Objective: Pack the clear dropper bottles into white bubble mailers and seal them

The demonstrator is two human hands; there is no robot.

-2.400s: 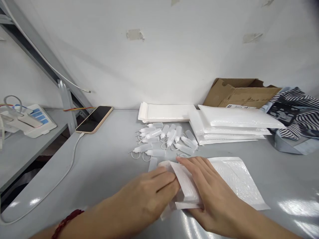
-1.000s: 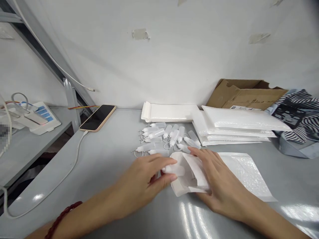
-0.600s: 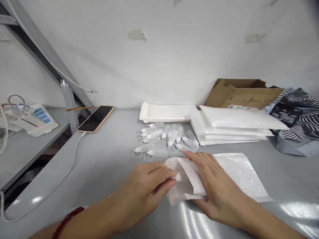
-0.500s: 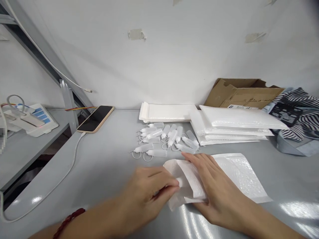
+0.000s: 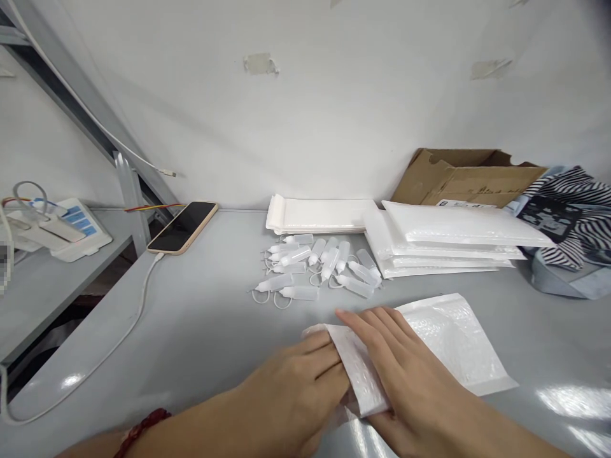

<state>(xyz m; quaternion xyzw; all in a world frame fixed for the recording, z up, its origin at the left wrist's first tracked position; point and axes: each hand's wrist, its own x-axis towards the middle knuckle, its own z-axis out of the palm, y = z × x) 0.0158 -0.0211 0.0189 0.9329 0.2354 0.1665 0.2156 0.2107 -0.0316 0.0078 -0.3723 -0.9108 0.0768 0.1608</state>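
Note:
A white bubble mailer (image 5: 458, 340) lies at the front of the desk with its mouth facing left. My right hand (image 5: 405, 375) grips the mouth end, fingers over the top and thumb beneath. Inside that opening are the fingertips of my left hand (image 5: 300, 381); its bent fingers are held together, and whatever they hold is hidden by the mailer and the hand. Just behind my hands lies a loose group of small clear plastic squeeze bottles (image 5: 300, 293) with white tips and tethered caps.
Flat white mailers (image 5: 324, 215) lie against the wall, beside a stack of padded mailers (image 5: 468, 226). Behind are a cardboard box (image 5: 482, 181) and striped cloth (image 5: 582, 216). A charging phone (image 5: 184, 228) lies left, its white cable (image 5: 140, 312) running along the desk's left side.
My left hand has pushed right, into the mailer's opening; a pinch around something small and white showed before. My right hand and the mailer's mouth have shifted slightly toward me.

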